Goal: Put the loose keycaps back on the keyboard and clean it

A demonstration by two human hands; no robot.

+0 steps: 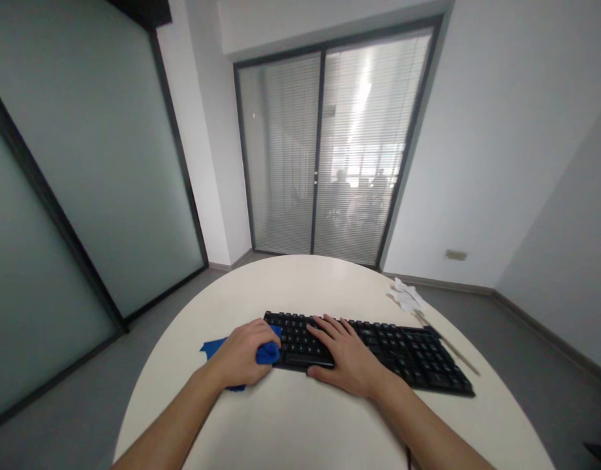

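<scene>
A black keyboard (393, 349) lies across the round white table (300, 424). My left hand (245, 352) is closed around a bunched blue cloth (267, 353) at the keyboard's left end. Part of the cloth spreads out on the table to the left of that hand. My right hand (346, 358) rests on the middle of the keyboard, its fingers spread over the keys and its thumb by the front edge. The keys under both hands are hidden.
At the table's right back edge lies a crumpled white tissue (406, 296). A thin brush-like stick (451, 347) lies behind the keyboard's right end. A dark cable (408, 457) shows near the right forearm. Glass panels and walls stand beyond the table.
</scene>
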